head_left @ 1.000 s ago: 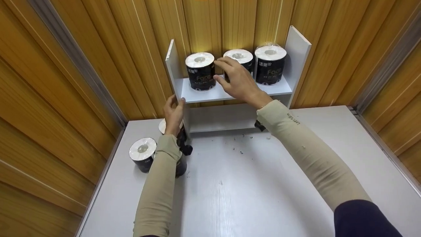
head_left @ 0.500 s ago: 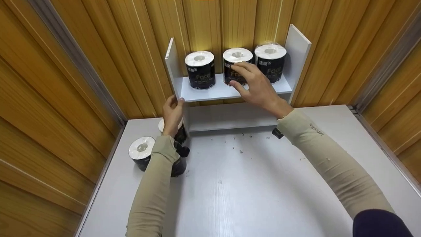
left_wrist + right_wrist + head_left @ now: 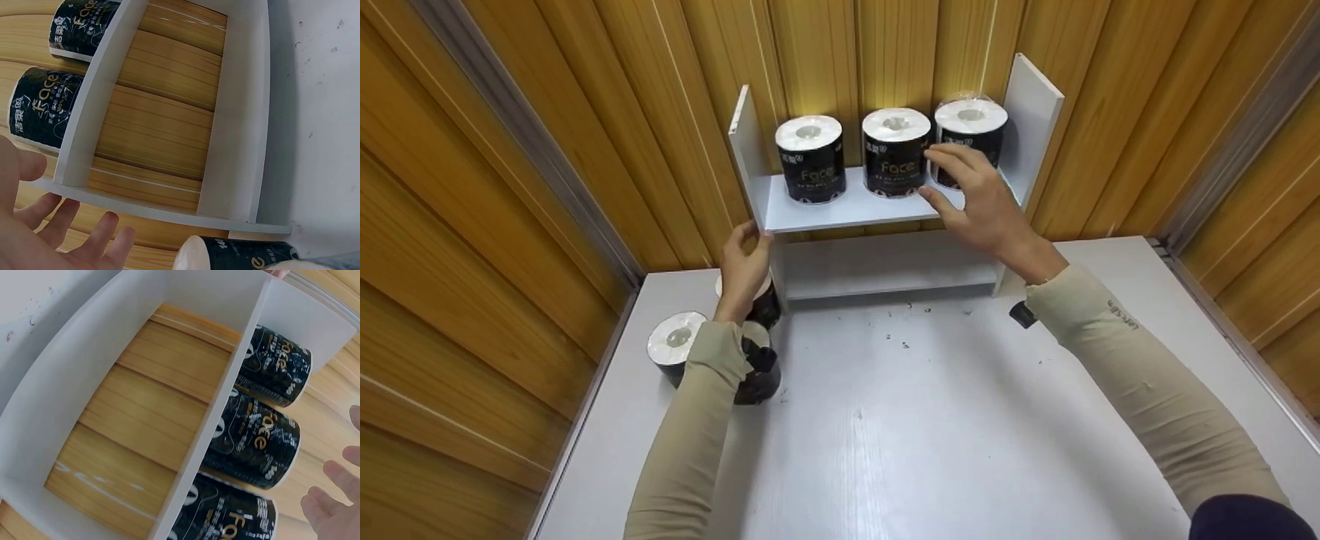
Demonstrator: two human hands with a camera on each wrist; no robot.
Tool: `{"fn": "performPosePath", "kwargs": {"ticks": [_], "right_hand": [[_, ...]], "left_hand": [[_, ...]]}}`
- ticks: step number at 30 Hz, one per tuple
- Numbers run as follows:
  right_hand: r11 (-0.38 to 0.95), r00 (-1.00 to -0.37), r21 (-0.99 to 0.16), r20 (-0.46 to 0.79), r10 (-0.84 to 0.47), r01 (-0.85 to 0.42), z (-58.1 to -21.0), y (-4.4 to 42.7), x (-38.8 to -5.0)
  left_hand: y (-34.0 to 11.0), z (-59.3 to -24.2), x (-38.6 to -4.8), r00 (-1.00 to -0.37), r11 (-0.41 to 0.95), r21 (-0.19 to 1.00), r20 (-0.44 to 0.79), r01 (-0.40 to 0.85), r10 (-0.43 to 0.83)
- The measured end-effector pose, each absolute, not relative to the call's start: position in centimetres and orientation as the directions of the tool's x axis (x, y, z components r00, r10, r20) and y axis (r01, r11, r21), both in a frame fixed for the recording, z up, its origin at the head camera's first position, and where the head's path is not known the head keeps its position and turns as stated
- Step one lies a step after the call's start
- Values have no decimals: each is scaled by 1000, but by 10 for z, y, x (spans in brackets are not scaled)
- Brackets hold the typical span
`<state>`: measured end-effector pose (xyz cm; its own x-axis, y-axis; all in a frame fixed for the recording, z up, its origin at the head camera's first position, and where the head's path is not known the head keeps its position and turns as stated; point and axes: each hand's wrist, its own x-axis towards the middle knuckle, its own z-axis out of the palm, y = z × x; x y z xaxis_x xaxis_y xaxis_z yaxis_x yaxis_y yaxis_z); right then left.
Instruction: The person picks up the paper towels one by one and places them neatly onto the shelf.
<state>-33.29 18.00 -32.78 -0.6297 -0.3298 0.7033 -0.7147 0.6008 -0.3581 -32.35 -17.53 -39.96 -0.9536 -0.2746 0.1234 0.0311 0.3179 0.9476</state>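
Note:
In the head view, a white shelf unit stands against the wall, bearing three black-wrapped toilet paper rolls: a left roll, a middle roll and a right roll. My left hand holds the unit's left side panel, thumb on one face and fingers on the other, as the left wrist view shows. My right hand hovers before the right roll, partly covering it. Its fingers are spread and loosely bent, with nothing between them; in the right wrist view the fingertips stay apart from the rolls.
Left of the unit, more rolls stand on the white table: an outer roll, one near the panel and one partly behind the left wrist. Dark crumbs lie before the shelf. Wood-patterned walls enclose the table.
My right hand has moved right, from beside the left roll past the middle one to the right one, uncovering the middle roll. My left hand stays on the side panel.

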Motion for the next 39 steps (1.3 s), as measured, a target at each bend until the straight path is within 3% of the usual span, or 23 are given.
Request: {"fn": "performPosePath", "kwargs": {"ticks": [12,24,39], "right_hand": [[584,-574,-351,780,-250,-732,-333,218,-325],[646,-637,-435,763,-104,-627,-344,252,-324],[630,-622,-466,782,-34,-621,-357,266,-333]], "left_hand": [[-180,-398,-298,-954,389,915,202,103,-222],[-185,-405,-278,-946,498,851,281,168,-161],[-196,-417,-253,-928,671,711,362,211,-92]]}}
